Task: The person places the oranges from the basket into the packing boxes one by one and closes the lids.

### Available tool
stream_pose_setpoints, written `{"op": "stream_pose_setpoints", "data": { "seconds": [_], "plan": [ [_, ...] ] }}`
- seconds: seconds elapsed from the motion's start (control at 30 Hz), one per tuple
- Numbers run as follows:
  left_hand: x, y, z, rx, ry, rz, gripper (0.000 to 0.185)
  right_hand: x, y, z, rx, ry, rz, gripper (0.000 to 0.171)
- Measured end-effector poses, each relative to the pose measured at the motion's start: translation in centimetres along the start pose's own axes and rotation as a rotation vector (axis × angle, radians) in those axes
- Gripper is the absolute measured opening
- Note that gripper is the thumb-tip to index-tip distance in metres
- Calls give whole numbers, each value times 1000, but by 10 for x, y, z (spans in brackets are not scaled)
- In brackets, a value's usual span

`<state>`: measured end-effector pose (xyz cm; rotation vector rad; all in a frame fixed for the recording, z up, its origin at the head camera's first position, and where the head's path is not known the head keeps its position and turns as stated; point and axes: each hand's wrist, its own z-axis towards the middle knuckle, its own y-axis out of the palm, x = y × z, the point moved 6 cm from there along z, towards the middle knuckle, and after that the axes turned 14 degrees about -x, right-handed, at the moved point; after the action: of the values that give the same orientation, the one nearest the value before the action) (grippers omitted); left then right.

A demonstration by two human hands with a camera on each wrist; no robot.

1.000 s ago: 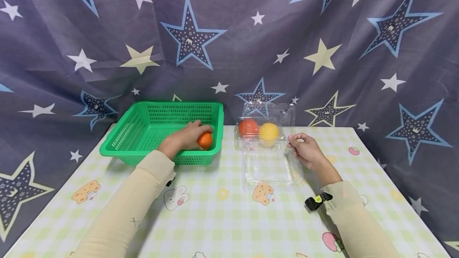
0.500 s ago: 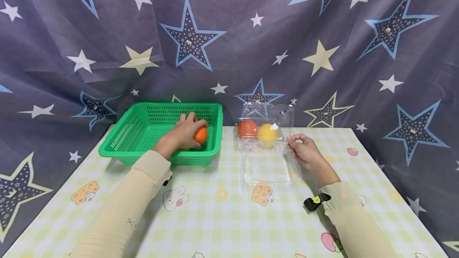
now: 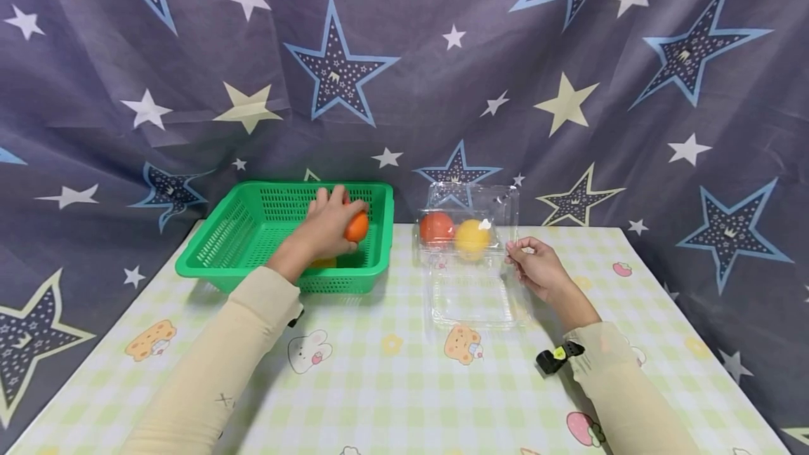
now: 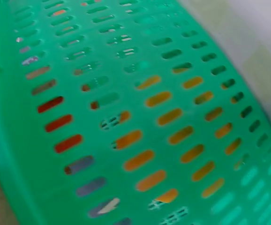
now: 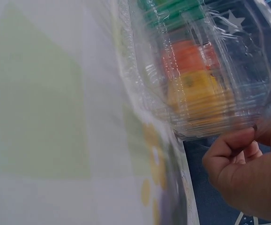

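Orange fruit (image 3: pixel 357 226) in curled left hand (image 3: pixel 329 229), clear box (image 3: pixel 475 258) edge pinched by right hand (image 3: pixel 536 267)

Orange fruit (image 3: pixel 357 227) in the green basket (image 3: pixel 253 230)
Small, round and glossy, it sits gripped against the basket's right wall; a yellow one (image 3: pixel 324 262) lies on the floor beneath.

My left hand (image 3: pixel 329 227) reaches forward, fingers curled in a grip. My right hand (image 3: pixel 534 265) rests lower, thumb and fingertips (image 5: pixel 236 140) pinching.
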<state>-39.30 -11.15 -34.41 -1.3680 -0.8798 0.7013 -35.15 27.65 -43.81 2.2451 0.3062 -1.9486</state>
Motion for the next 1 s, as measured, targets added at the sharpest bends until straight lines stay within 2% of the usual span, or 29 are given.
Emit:
{"op": "stream_pose_setpoints", "data": {
  "seconds": [0.27,0.37,0.6,0.87,1.0],
  "plan": [
    [22,-21,-3,174,104,11,67,-2,0,0,-10,5,4,20],
    [32,-27,-3,215,143,5,65,-1,0,0,4,12,1,21],
    [61,-30,-2,214,206,19,66,1,0,2,4,-1,-5,21],
    [90,-24,-2,172,243,31,67,1,3,2,9,-35,14,16],
    [102,-20,-2,173,282,37,68,1,3,1,37,-52,16,15]
  ]
}}
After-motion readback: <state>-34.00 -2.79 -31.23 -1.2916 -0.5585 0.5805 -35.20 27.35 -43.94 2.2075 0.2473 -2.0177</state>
